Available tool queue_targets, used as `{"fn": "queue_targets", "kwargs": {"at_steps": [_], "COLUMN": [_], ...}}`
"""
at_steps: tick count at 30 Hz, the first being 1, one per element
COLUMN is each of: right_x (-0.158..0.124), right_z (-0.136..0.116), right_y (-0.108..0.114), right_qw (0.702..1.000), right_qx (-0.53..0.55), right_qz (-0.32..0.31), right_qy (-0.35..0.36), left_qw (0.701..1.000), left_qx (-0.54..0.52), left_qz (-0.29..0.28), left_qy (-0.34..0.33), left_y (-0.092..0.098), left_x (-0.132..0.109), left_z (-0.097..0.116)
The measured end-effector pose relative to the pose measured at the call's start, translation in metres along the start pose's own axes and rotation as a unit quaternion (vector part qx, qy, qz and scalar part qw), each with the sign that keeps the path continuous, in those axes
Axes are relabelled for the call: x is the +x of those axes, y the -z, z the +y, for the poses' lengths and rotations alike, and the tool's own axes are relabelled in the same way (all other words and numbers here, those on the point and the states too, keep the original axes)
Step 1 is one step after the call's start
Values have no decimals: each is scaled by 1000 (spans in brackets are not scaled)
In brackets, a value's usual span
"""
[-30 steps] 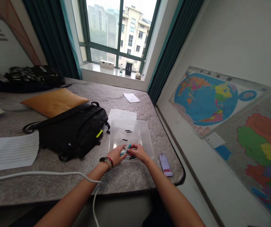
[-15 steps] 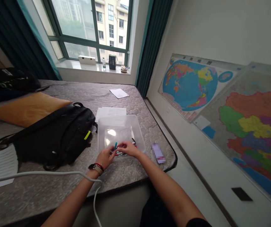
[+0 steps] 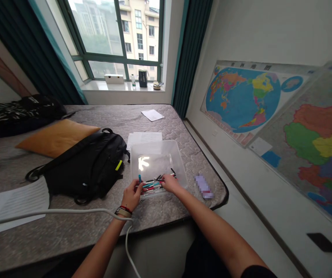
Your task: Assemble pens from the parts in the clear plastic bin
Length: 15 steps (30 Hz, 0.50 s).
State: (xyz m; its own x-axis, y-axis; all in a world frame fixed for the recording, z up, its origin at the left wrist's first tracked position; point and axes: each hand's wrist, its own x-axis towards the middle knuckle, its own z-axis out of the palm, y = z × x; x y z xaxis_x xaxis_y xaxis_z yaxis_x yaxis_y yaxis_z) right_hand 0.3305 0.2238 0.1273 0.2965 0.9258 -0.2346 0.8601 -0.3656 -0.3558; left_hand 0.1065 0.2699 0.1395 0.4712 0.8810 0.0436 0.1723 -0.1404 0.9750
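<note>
A clear plastic box (image 3: pixel 181 157) lies on the mattress, with several pens (image 3: pixel 152 185) in a loose pile near its front side. At the pile's left end my left hand (image 3: pixel 132 194) is closed around a pen with a teal end (image 3: pixel 139 178), which points upward. My right hand (image 3: pixel 170 183) is over the right part of the pile, its fingers curled down onto a dark pen. Its fingertips are partly hidden among the pens.
Left of the box lies a black backpack (image 3: pixel 86 170) before an orange pillow (image 3: pixel 61 137). Paper sheets (image 3: pixel 151 136) lie behind the box, and a blurred purple phone-like object (image 3: pixel 203 187) to its right. A pale cable (image 3: pixel 75 211) crosses the front left.
My hands have moved apart: the right one has gone rightward over the pens, while the left keeps the teal-ended pen. More of the pile shows between them. The view has shifted slightly left.
</note>
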Motion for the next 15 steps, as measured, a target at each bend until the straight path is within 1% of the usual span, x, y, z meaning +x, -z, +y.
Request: {"fn": "queue_targets", "kwargs": {"at_steps": [3, 7, 11, 15], "right_x": [8, 22, 34, 37], "right_z": [1, -4, -9, -8], "right_y": [-1, -5, -8, -11], "right_qw": [999, 996, 994, 992], "right_qx": [-29, -62, -88, -105], "right_qz": [-28, -52, -55, -47], "right_qy": [14, 41, 43, 45], "left_qw": [1000, 999, 999, 998], "left_qx": [-23, -29, -8, 38], "left_qz": [-14, -34, -49, -53], "left_qy": [10, 10, -6, -16], "left_y": [2, 4, 6, 6], "left_x": [0, -1, -4, -10], "left_z": [-1, -1, 1, 5]}}
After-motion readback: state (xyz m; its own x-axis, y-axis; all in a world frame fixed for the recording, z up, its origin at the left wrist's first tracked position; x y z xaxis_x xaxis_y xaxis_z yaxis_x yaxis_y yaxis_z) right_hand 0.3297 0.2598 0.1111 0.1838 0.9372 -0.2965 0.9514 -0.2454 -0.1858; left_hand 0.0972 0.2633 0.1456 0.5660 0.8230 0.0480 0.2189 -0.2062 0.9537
